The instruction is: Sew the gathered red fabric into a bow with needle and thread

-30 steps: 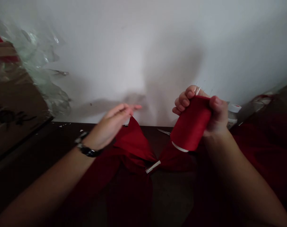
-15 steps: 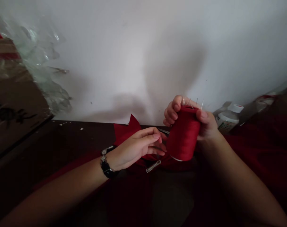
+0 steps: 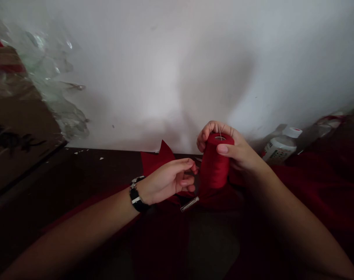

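My right hand (image 3: 238, 149) is wrapped round the top of a red thread spool (image 3: 216, 167), its thumb across the near side of the rim. Several thin needles (image 3: 220, 132) stick up at the spool's top. Just left of the spool is my left hand (image 3: 173, 179), with a dark band at the wrist. Its fingers are curled with thumb and index tips together; whatever is between them is too small to make out. Below the hands a small metal clip (image 3: 190, 204) lies on red cloth (image 3: 219, 200). A pointed piece of red fabric (image 3: 157, 155) stands behind my left hand.
A white-capped bottle (image 3: 280, 147) stands against the wall at the right, beside more red cloth (image 3: 316, 182). At the left are a cardboard box (image 3: 22, 120) and clear plastic wrap (image 3: 56, 74). White scraps lie on the dark table (image 3: 77, 171).
The spool has moved a little left and now stands more upright in my right hand. The right thumb has shifted across its rim. My left hand's fingers have curled in more.
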Available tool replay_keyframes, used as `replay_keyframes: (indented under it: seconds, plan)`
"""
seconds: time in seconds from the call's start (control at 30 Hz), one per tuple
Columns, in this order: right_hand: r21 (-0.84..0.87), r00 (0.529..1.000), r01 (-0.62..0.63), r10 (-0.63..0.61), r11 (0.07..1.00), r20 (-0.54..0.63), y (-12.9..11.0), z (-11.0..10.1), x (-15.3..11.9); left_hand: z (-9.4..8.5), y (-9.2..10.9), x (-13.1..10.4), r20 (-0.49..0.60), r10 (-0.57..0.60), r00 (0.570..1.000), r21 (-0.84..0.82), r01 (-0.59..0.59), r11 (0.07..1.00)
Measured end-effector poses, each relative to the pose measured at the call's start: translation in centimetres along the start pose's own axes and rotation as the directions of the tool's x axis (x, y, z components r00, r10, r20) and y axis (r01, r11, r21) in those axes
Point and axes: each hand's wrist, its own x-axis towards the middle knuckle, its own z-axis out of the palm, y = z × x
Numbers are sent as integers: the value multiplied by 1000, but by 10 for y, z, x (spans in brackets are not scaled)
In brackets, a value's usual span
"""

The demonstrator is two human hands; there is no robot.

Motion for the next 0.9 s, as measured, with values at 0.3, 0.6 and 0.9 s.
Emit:
replay_keyframes:
  seconds: [0.3,0.6,0.9]
  plan:
    - [-67,1000,-8,9,998,8,16,-12,4,-13,6,7,-156,145,977,559,-34,829]
    - [-408,983,-117,164,905,83,47,-37,12,-66,10,30,-56,358,932,955,-55,291]
    - [-521,951,-138,260,842,168,73,-51,11,-80,2,39,-21,346,938,998,1,56]
